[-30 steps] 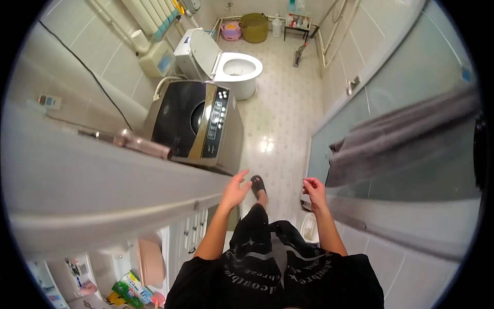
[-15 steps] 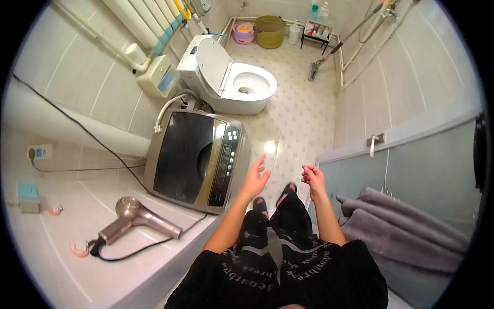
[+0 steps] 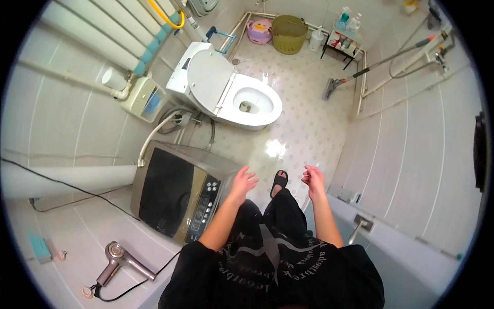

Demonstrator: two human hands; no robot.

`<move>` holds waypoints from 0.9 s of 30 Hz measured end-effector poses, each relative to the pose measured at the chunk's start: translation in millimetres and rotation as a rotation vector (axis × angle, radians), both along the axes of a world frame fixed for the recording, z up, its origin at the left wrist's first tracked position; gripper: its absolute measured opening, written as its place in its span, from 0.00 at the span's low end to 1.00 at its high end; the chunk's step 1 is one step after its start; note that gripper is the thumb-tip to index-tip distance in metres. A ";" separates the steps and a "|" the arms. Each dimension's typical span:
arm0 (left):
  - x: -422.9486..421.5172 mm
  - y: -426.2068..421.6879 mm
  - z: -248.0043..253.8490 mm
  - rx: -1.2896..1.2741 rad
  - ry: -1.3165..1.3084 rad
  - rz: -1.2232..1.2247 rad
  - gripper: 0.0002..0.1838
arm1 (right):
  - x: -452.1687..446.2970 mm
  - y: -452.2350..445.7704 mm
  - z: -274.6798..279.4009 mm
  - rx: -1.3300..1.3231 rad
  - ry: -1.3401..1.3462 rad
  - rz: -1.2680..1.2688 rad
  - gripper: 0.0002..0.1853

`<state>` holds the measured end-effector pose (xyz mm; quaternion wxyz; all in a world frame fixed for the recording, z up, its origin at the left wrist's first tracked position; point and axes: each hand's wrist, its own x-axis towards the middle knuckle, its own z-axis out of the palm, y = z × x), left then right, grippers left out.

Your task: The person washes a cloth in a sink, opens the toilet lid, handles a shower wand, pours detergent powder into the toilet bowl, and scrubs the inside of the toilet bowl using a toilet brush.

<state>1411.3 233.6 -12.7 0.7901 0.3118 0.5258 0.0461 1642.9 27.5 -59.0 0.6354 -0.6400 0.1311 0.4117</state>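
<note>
My left hand (image 3: 243, 184) is held out in the air with its fingers apart, beside the right edge of a top-loading washing machine (image 3: 170, 195). Nothing is in it. On the other side, my right hand (image 3: 313, 180) hangs above the floor near the door side, its fingers loosely curled and apart, also with nothing in them. Ahead of both hands stands a white toilet (image 3: 257, 123) with its lid raised. A sandalled foot (image 3: 279, 181) shows on the floor between my hands.
A hair dryer (image 3: 117, 262) lies on the white ledge at lower left. An open door (image 3: 375, 232) with a handle is at right. Further back are a green basket (image 3: 289, 36), a pink basin (image 3: 259, 32), a small bottle rack (image 3: 343, 41) and a long-handled mop (image 3: 332, 88).
I have moved forward into the bathroom. The toilet and washing machine are closer, the grey towel on the door has left view, and both hands stay raised and empty.
</note>
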 end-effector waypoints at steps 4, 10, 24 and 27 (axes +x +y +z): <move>57.9 32.9 -29.6 -0.098 -0.055 0.208 0.32 | 78.7 43.1 -7.9 -0.033 -0.004 0.080 0.12; 107.0 107.9 -43.6 -0.069 -0.027 0.413 0.34 | 161.0 133.9 -27.4 -0.073 0.016 0.181 0.13; 172.1 452.1 -16.4 0.635 0.342 0.486 0.36 | 239.5 421.1 -74.6 -0.118 0.089 0.411 0.15; 178.0 509.3 -34.8 1.033 0.565 0.303 0.35 | 244.9 486.0 -70.4 -0.116 0.074 0.473 0.14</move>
